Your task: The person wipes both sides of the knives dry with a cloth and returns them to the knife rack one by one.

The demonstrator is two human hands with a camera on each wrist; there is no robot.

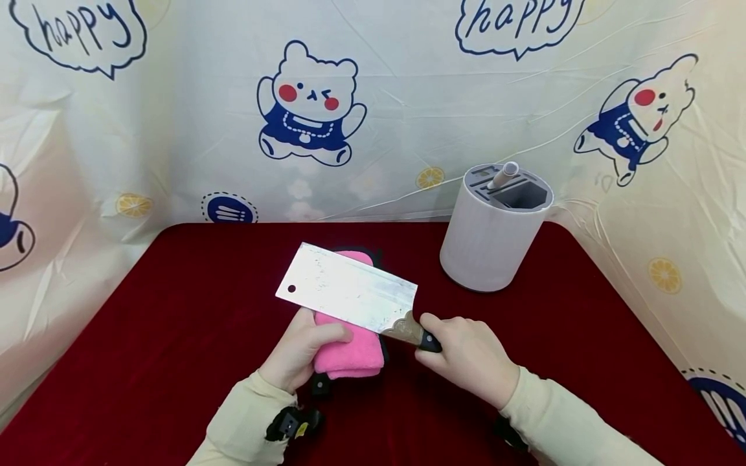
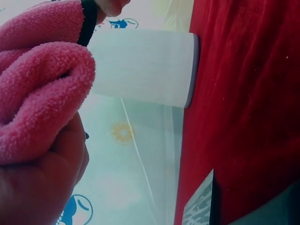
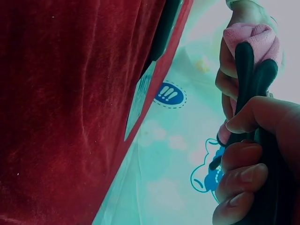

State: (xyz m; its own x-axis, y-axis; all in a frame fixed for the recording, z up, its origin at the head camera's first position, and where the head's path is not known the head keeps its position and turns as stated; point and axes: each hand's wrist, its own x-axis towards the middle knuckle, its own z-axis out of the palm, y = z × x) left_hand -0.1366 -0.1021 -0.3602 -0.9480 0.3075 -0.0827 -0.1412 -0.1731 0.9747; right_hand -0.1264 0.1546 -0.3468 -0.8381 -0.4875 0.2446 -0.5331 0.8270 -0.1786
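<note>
In the head view my left hand [image 1: 299, 347] grips a folded pink cloth [image 1: 352, 355] with a dark backing, thumb on top. My right hand [image 1: 471, 353] holds a cleaver [image 1: 350, 285] by its black handle. The broad blade lies across the cloth, tip side toward the left, covering the cloth's middle. The left wrist view shows the thick pink folds of the cloth [image 2: 42, 98] above the left fingers. In the right wrist view the right fingers [image 3: 241, 176] curl round the dark handle, close to the cloth's dark edges.
A white knife block [image 1: 492, 239] with one pale handle stands at the back right of the red-covered table [image 1: 146, 336]. Below the hands lies another knife [image 3: 164, 35] with a black handle. A printed curtain [image 1: 402, 97] hangs behind the table.
</note>
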